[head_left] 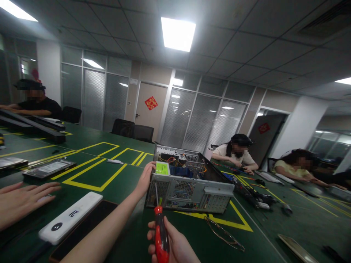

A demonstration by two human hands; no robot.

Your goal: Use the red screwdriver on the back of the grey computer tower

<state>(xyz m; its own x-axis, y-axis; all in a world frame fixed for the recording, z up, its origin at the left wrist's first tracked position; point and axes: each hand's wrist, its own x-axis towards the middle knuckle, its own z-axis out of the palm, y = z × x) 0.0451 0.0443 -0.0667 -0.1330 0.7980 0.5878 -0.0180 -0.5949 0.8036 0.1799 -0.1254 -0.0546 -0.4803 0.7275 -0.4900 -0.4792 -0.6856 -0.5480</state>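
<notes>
An open desktop computer case (189,191) stands on the table with its vented rear side toward me. At its left corner sits a power supply with a yellow-green label (162,168). My left hand (145,179) grips that corner of the case, fingers curled over the edge beside the label. In my right hand (175,239) is a red and black screwdriver (162,235), held by the handle. Its shaft points up at the rear panel near the power supply; whether the tip touches a screw is too small to tell. Wires show inside the case.
Another person's hand (27,201) lies flat at the left, near a hard drive (49,168). A white power bank (71,217) and a dark phone-like slab (90,228) lie before me. Eyeglasses (225,233) rest right of the case. Co-workers sit around the table.
</notes>
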